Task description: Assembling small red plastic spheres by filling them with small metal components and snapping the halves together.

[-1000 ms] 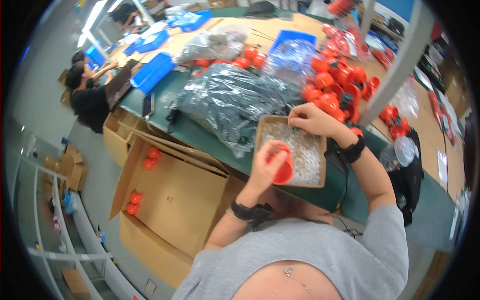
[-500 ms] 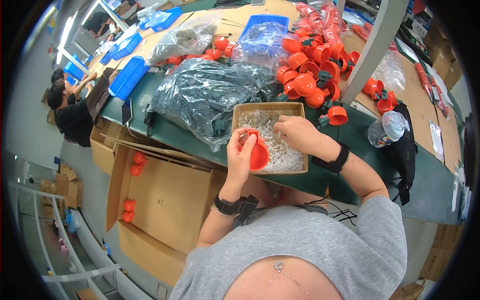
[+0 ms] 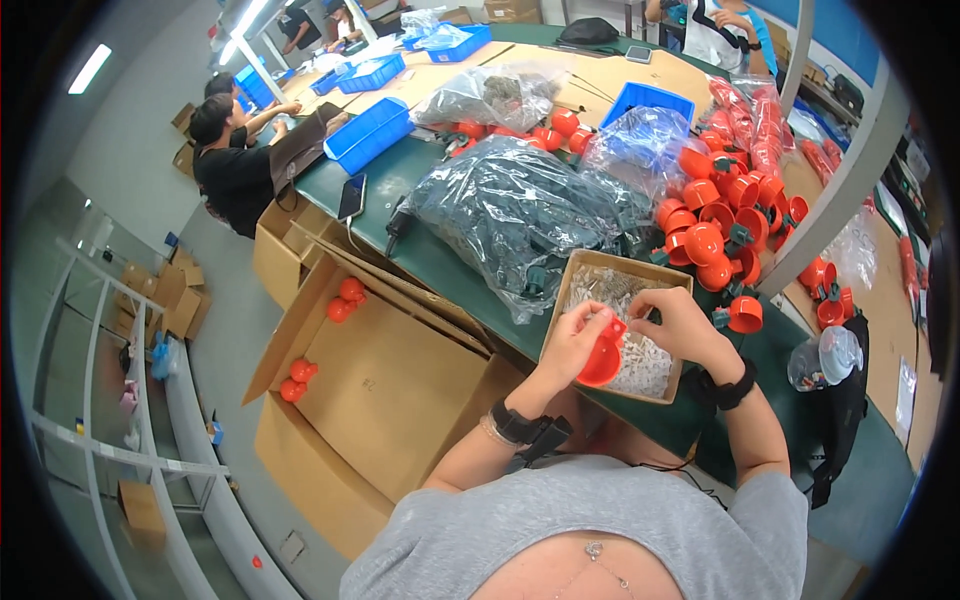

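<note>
My left hand grips a red plastic cup by its tab, with the cup's hollow facing up. My right hand is close beside that tab, thumb and fingers pinched together. Whatever small piece they hold, if any, is too small to make out. Both hands are above a shallow cardboard box on the near edge of the green table. Small white plastic pieces fill its near part, and thin greyish pieces lie toward its far side.
Behind the box lies a large clear bag of dark green parts. A heap of red cups with green fittings rises at the right, near a pale post. Left of my legs a big open carton holds several red cups. Other people sit farther off.
My right hand has moved from the far part of the box to the tab of the red cup. My left hand still holds the cup. The whole view has swung leftward.
</note>
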### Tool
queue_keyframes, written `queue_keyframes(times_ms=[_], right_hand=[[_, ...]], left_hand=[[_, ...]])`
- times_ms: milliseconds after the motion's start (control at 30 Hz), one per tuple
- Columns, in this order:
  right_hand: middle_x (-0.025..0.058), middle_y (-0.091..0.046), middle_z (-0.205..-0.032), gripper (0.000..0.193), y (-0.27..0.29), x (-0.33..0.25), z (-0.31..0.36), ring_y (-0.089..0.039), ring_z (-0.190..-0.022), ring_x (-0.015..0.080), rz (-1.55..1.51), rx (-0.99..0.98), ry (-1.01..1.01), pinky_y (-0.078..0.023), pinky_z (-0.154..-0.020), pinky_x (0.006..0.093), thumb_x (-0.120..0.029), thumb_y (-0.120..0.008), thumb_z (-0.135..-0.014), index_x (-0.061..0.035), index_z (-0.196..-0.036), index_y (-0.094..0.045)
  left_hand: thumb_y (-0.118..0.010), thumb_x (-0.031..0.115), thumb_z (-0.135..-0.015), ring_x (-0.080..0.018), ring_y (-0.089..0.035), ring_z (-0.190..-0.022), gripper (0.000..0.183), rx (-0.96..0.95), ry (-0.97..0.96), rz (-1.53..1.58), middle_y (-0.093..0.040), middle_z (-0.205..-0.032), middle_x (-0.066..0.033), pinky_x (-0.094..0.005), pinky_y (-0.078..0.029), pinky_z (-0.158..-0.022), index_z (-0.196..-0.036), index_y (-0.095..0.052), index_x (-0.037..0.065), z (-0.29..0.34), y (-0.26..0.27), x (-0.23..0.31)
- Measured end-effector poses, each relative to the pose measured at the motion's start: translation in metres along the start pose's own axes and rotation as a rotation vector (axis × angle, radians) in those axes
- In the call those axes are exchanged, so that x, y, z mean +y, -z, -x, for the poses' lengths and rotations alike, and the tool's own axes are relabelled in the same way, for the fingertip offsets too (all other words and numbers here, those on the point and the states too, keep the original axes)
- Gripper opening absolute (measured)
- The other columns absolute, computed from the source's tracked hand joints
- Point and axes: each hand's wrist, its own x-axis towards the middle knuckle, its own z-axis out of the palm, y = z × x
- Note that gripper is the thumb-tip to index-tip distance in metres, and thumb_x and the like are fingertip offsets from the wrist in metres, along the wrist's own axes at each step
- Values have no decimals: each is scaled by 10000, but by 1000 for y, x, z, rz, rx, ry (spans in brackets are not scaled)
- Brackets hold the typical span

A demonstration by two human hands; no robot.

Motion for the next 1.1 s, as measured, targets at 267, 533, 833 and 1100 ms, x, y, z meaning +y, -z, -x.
queue_keyframes(times_ms=[267,533,833,1100], right_hand=[[122,-621,-742,140,-4,-16,-7,-611,-711,182,-162,176,114,-479,-674,282,-19,-659,-706,37,-819,-599],[77,-650,-791,196,2,-12,-6,-586,-732,113,-394,19,-12,-469,-679,259,-52,-649,-748,32,-925,-647],[40,-649,-814,204,-2,-11,-10,-560,-728,84,-414,102,74,-457,-676,237,-62,-680,-736,29,-917,-650],[84,-608,-802,141,2,-14,-6,-587,-762,168,-142,227,156,-465,-684,266,-10,-656,-722,-2,-863,-653]], left_hand=[[-507,206,-919,-82,-582,-725,201,-87,-56,-189,-626,-800,-54,-215,-454,-625,-949,-535,9,1,-6,8],[-480,205,-936,-65,-566,-727,208,-24,-72,-172,-611,-799,-39,-202,-443,-633,-966,-545,10,5,-9,11],[-425,234,-957,-75,-560,-741,315,9,-119,-246,-616,-807,-40,-216,-445,-682,-891,-591,-25,3,-5,8],[-383,286,-971,-74,-550,-750,417,-63,-31,-189,-625,-803,-42,-223,-440,-697,-866,-612,-46,2,-3,8]])
